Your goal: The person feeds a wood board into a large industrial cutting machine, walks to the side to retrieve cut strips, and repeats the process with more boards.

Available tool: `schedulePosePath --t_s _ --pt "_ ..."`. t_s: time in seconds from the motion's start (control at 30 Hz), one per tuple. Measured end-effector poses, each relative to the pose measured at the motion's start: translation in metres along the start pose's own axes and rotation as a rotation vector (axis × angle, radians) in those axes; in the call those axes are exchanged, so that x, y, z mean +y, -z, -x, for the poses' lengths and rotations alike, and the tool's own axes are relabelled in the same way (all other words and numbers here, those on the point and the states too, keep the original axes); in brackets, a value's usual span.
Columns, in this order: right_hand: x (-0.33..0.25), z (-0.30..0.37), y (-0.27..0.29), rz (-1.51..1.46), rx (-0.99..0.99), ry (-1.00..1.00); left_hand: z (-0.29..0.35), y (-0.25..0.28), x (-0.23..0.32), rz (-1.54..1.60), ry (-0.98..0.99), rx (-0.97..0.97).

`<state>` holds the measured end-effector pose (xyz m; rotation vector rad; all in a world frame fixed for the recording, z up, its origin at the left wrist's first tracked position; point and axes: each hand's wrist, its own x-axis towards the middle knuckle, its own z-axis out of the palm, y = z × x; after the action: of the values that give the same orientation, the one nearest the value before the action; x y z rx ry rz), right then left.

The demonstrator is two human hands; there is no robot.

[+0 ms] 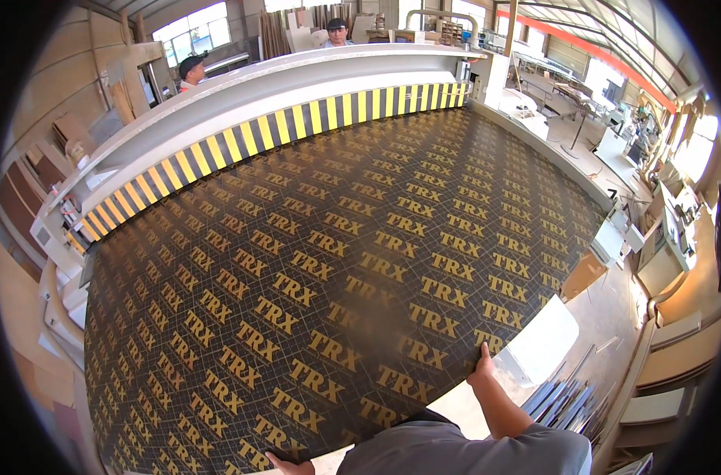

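Note:
A huge dark brown panel point(321, 261), patterned with rows of yellow lettering and thin lines, stretches from my body to the striped machine beam. My right hand point(482, 370) grips its near right edge, thumb lying on top and fingers hidden beneath. At the near edge, low in the picture, my left hand point(291, 465) holds the same panel; its thumb shows on top, the rest is cut off or underneath. The panel's far edge meets the yellow-and-black striped guard point(257, 136) of a long pale machine point(297, 75). What supports the panel from below is mostly hidden.
Behind the machine stand two people, one at left point(192, 71) and one near the middle point(336, 33), both wearing dark headwear. On the right are a pale machine box point(611, 237), a bundle of metal strips point(562, 404) on the floor and stacked boards point(685, 356).

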<state>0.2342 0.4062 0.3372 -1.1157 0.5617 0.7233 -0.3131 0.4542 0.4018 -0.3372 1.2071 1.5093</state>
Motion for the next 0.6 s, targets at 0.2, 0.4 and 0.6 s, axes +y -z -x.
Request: schedulePosePath --t_s 0.2,0.4,0.6 --pt "0.000 0.002 0.001 0.049 0.102 0.006 -0.003 -0.001 0.001 -0.140 -0.039 0.065" --pt "-0.002 0.011 0.001 0.062 0.092 0.033 -0.027 0.029 -0.006 -0.438 -0.209 0.023" --pt "-0.012 0.021 -0.006 0.048 0.112 0.041 -0.038 0.050 -0.020 -0.640 -0.264 -0.092"
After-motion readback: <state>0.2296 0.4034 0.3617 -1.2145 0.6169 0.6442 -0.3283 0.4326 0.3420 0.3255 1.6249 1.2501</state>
